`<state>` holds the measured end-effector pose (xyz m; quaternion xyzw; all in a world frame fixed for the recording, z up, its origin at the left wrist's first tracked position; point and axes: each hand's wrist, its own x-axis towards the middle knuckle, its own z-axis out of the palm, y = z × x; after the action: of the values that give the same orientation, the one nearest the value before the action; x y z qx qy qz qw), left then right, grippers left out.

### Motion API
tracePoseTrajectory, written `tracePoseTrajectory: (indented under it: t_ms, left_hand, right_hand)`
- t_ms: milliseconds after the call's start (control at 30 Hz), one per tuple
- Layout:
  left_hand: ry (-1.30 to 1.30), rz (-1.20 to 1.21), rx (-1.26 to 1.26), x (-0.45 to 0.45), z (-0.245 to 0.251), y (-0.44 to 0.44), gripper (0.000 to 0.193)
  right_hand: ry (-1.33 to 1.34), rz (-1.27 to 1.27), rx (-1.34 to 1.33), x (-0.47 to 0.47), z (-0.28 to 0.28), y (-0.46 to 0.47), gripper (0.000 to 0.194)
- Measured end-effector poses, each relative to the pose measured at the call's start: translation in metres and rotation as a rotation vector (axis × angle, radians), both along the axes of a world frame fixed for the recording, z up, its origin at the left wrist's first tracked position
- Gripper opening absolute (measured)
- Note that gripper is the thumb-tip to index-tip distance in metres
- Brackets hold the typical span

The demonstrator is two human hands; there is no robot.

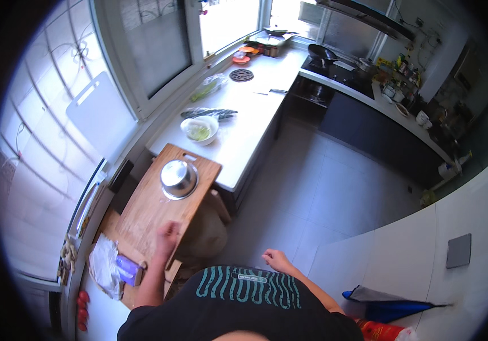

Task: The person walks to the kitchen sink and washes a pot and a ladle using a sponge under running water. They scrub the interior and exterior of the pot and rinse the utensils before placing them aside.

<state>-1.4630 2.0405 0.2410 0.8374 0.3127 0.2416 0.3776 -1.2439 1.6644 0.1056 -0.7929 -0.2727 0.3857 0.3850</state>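
My left hand (168, 234), slightly blurred, is over the near right edge of a wooden cutting board (141, 213); its fingers look curled, and whether it touches the wood I cannot tell. Farther up the board a shiny metal bowl (176, 177) rests upside down. My right hand (274, 257) hangs in front of my body over the floor, fingers bent, holding nothing I can see. Past the board, a white bowl (201, 130) with something green inside stands on the white counter (235, 149), beside dark green vegetables (209, 113) in plastic wrap.
A knife (277, 91) and a dark round trivet (241, 75) lie on the counter, with a bagged green vegetable (205, 88). A purple pack (129, 270) and a white plastic bag (106, 264) sit left of my left arm. A folded blue umbrella (391, 307) is at right.
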Motion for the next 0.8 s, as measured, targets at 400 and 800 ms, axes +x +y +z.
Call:
tracePoseTrajectory:
  t_ms: [400, 800]
  left_hand:
    - [0.113, -0.863, 0.227, 0.367, -0.052, -0.100, 0.040]
    - [-0.047, -0.291, -0.740, 0.886, -0.102, 0.054, 0.015]
  right_hand:
    - [0.124, -0.449, -0.132, 0.210, -0.044, -0.080, 0.027]
    - [0.068, -0.737, -0.270, 0.484, 0.013, -0.092, 0.023]
